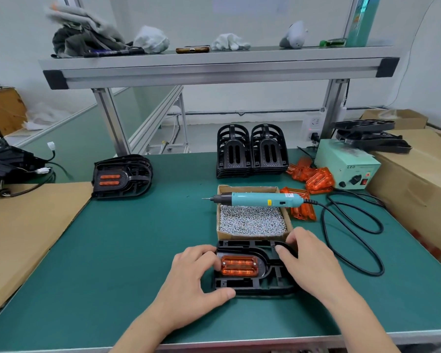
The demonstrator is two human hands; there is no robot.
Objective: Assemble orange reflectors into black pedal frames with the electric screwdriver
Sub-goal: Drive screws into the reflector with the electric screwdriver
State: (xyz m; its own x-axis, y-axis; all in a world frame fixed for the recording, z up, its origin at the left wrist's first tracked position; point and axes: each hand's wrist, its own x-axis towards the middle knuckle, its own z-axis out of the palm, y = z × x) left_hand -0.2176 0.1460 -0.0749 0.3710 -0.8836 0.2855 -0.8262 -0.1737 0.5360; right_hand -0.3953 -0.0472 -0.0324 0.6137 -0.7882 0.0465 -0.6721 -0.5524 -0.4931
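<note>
Black plastic lay under both hands: the pedal frame (242,283) sat flat on the green mat (112,250), nearest the person. The left hand (196,273) gripped its squared end, thumb hooked on the near edge and fingers over the far corner, just beside the orange reflector (239,265). The right hand (313,261) held the rounded end, fingers curled over the far rim and thumb laid along the top. Between the two hands the reflector sat in its pocket in the frame, apparently level. A small pale spot showed at each end of it. Whether these were screws or bare holes could not be told.

The step in hand looked like seating and steadying the reflector before driving. Doing it well would mean pressing it flush all round so the holes lined up. The left hand should then keep the frame clamped while the right lets go to fetch a screw and the tool. The bit should be held upright so it does not skid across the orange face.

Just beyond the right hand's fingers stood the box of screws (239,236), with the screwdriver (260,200) lying across its far part, tip pointing towards the left hand's side. Loose reflectors (313,177) lay beyond and outside the right hand. Farther off stood a stack of empty frames (252,151), and well beyond the left hand a finished frame (138,174) with its reflector fitted.
</note>
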